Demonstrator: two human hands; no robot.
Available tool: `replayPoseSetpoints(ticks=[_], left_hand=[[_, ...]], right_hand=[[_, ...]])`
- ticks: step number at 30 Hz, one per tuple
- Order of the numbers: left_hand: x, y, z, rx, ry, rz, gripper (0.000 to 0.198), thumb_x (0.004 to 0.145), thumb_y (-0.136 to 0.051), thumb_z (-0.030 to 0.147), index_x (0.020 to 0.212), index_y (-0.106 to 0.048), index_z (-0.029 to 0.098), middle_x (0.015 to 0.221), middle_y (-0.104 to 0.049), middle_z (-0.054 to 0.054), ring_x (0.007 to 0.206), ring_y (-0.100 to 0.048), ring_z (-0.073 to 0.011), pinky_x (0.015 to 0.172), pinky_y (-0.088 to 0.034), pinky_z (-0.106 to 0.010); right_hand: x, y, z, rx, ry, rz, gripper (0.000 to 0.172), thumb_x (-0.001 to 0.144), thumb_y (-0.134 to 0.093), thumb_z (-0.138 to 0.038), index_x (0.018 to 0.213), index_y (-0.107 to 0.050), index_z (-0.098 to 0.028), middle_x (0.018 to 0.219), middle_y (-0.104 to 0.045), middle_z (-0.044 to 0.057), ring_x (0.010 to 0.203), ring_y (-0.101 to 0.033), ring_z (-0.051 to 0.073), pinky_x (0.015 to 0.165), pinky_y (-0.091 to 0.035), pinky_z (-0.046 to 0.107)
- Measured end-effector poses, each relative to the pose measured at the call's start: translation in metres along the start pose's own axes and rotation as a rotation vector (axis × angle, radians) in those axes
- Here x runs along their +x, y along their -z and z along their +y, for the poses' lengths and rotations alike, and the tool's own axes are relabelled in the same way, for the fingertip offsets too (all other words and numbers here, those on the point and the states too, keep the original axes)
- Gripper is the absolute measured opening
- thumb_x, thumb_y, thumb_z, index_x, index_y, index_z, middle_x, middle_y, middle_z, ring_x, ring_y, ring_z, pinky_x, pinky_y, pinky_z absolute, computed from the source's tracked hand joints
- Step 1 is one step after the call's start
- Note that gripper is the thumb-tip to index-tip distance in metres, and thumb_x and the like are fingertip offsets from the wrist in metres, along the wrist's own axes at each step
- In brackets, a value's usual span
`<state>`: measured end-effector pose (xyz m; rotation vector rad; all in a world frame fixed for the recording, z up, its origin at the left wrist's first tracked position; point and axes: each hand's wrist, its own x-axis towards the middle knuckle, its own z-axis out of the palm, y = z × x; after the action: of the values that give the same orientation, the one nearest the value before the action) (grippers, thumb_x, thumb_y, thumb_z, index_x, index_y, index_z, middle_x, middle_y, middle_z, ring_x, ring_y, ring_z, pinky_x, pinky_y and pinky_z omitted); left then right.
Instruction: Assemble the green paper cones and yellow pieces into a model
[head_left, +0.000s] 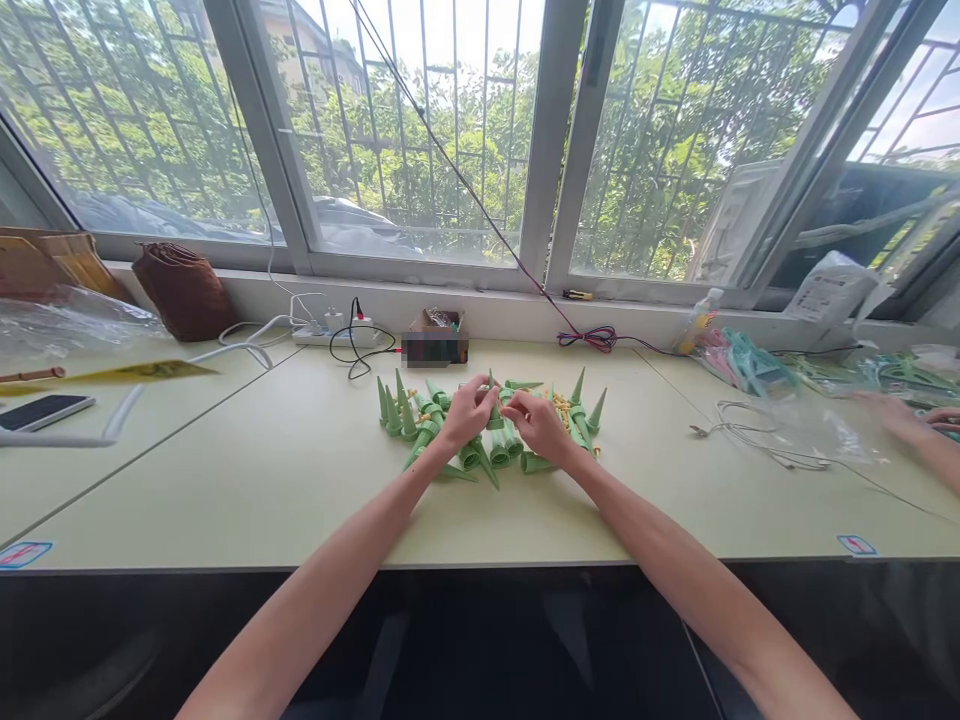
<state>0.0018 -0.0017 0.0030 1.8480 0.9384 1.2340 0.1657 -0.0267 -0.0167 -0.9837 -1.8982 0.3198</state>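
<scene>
My left hand [466, 412] is closed around a green plastic spike [496, 423] that points upward, its tip showing above the fingers. Close beside it, my right hand [538, 422] has its fingers pinched together near the same spike; whatever is between them is too small to make out. Around both hands many green cone-shaped spikes [407, 412] stand upright or lie on their sides. One hollow green piece [469, 457] shows its round opening towards me. Small yellowish pieces [561, 404] lie among the spikes, partly hidden by my right hand.
The pale table [300, 480] runs below a window. Behind the spikes stand a small open box [442, 320] and a power strip [330, 330] with cables. At right lie a white cable [742, 430], plastic bags, and another person's hand [896, 415]. A phone [46, 411] lies left.
</scene>
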Motion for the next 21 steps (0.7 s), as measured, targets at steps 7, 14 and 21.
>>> replayPoseSetpoints(ticks=[7,14,21], left_hand=[[-0.004,-0.003,0.006,0.012,-0.024,-0.046,0.025,0.088,-0.049,0.041,0.091,-0.055,0.018,0.05,-0.039,0.008,0.042,-0.029,-0.0061,0.041,-0.023,-0.019],[-0.004,-0.003,0.007,0.009,-0.027,-0.062,0.026,0.088,-0.049,0.043,0.091,-0.055,0.017,0.052,-0.042,0.006,0.043,-0.03,-0.0065,0.042,-0.024,-0.019],[0.0,0.0,-0.003,0.034,-0.043,-0.083,0.024,0.091,-0.045,0.038,0.099,-0.056,0.018,0.053,-0.042,0.007,0.043,-0.034,-0.0075,0.045,-0.028,-0.02]], right_hand=[[0.0,0.001,-0.002,-0.08,-0.033,0.005,0.034,0.093,-0.049,-0.036,0.063,-0.044,-0.02,0.053,-0.044,-0.004,0.05,-0.034,0.01,0.053,-0.028,0.025],[0.0,0.001,-0.004,-0.101,-0.043,0.005,0.036,0.093,-0.047,-0.036,0.061,-0.044,-0.02,0.052,-0.042,-0.004,0.049,-0.033,0.011,0.052,-0.028,0.025],[-0.001,0.002,-0.008,-0.045,-0.045,-0.032,0.029,0.088,-0.055,-0.04,0.068,-0.051,-0.019,0.057,-0.052,-0.002,0.052,-0.042,0.011,0.054,-0.033,0.024]])
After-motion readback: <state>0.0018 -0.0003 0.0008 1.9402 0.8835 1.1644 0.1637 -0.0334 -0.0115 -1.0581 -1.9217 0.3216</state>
